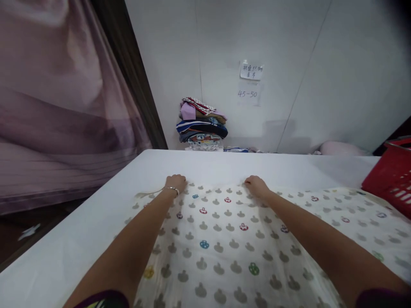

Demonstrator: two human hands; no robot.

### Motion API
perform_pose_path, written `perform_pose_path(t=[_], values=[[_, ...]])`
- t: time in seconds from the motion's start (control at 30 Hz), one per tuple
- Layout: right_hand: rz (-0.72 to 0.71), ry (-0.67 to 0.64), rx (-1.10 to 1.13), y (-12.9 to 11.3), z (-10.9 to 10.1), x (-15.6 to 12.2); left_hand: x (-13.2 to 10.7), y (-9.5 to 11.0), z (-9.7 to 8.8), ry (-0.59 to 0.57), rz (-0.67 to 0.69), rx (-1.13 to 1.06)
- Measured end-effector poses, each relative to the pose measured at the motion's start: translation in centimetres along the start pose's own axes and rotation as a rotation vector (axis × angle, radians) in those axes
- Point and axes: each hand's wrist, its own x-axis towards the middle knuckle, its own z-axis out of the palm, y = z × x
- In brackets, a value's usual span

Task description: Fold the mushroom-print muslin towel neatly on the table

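A white cloth [221, 239] printed with small grey and coloured mushroom shapes lies spread on a white table [80, 239]. Both my arms reach across it to its far edge. My left hand [176, 182], with a thin bracelet at the wrist, is closed on the cloth's far edge at the left. My right hand [255, 185] is closed on the same far edge, about a hand's breadth or two to the right. The fingers of both hands curl down into the fabric.
A stack of folded clothes [201, 125] stands against the white wall behind the table. A red plastic basket [393, 177] sits at the table's right edge. A pink curtain [58, 98] hangs at the left. Paper notes [251, 71] are stuck on the wall.
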Motion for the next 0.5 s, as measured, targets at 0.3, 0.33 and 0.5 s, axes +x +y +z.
perform_pose_path(t=[0.3, 0.33, 0.5], values=[[0.173, 0.083, -0.058, 1.2, 0.3, 2.6, 2.7, -1.6, -1.0, 0.074, -0.191, -0.165], [0.173, 0.092, -0.061, 1.2, 0.5, 2.5, 2.8, -1.5, -0.8, 0.087, -0.196, -0.168], [0.194, 0.100, -0.049, 1.5, 0.8, 2.1, 2.3, -0.7, 0.5, 0.102, -0.123, -0.222]])
